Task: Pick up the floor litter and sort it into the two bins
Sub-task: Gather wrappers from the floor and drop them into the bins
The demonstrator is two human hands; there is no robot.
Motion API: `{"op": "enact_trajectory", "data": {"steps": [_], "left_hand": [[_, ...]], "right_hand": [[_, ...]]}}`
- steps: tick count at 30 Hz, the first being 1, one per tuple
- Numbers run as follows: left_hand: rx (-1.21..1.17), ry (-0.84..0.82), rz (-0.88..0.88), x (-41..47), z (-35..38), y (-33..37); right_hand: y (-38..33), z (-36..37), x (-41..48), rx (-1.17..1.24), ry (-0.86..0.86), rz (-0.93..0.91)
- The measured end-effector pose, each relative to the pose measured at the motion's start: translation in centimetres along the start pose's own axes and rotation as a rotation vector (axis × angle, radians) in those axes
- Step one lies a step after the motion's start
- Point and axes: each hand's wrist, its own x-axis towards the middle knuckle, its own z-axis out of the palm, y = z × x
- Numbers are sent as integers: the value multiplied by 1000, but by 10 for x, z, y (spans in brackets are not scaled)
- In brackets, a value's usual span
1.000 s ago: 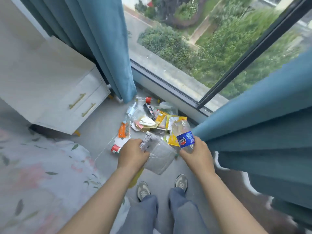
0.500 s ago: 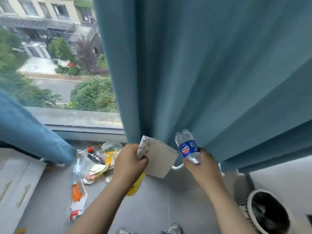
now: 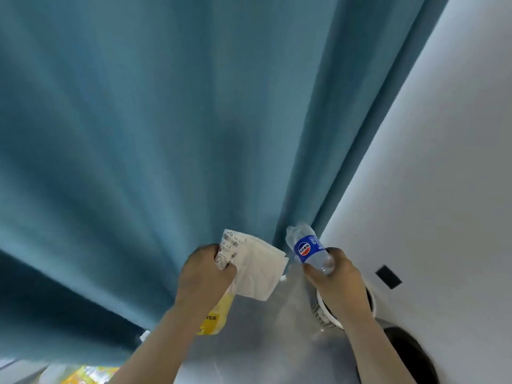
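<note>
Person is standing close to the blue curtain [image 3: 166, 134], both hands loaded and held out in front.

Left hand [image 3: 206, 273] is clenching a crumpled white sheet [image 3: 255, 270] with a printed barcode strip. A yellow wrapper [image 3: 213, 317] is hanging out below the same fist. Right hand [image 3: 338, 281] is curling its fingers round one end of a clear plastic bottle [image 3: 307, 249] with a blue label. The bottle is tilting up and away from the person, and I cannot tell which end is being held.

Handling (judgement): all three items are looking very light. The bottle seems empty, thin-walled and partly crushed. It is springy and a little slick, so gripping round the body near the label is suiting it. The sheet and wrapper are limp and are going to flutter, so a bunched fist is safer than a fingertip pinch.

Containers: a white perforated bin [image 3: 322, 314] is sitting on the grey floor [image 3: 263, 342] by the wall [image 3: 443, 189], directly under the right wrist, which is hiding its inside. A dark bin [image 3: 410, 353] is standing just beside it, nearer the person. Its interior is reading black, and I cannot make out the contents.
</note>
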Motion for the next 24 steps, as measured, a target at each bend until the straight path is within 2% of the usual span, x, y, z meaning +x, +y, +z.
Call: {"op": "enact_trajectory", "data": {"steps": [6, 14, 19, 24], "left_hand": [[44, -144, 164, 35, 50, 60], [65, -406, 358, 101, 114, 107], [107, -528, 460, 131, 146, 131], [149, -624, 502, 142, 178, 150]], "right_hand": [[51, -42, 21, 51, 146, 228], [87, -56, 37, 59, 303, 469], [102, -53, 45, 39, 348, 654], [130, -54, 52, 52, 375, 755]]}}
